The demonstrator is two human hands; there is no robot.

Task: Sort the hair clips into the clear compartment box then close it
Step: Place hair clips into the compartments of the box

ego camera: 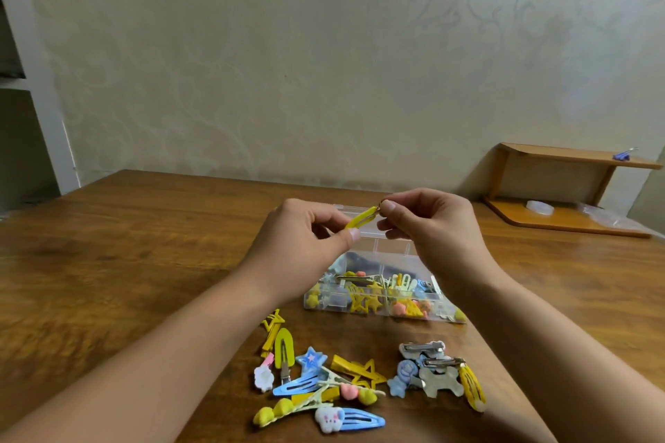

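A yellow snap hair clip [361, 217] is held in the air above the clear compartment box [383, 302]. My left hand [306, 237] pinches its lower end and my right hand [424, 223] pinches its upper tip. The box stands open on the wooden table [126, 262], its compartments holding several yellow, pink and blue clips. Its lid is partly hidden behind my hands. A loose pile of clips [334, 385] lies on the table in front of the box, with a smaller group of grey, blue and yellow clips [439, 374] to its right.
A small wooden shelf stand [561, 191] sits at the back right of the table, with a purple clip [624, 155] on top and a clear round item [539, 207] on its base. The wall runs close behind the table.
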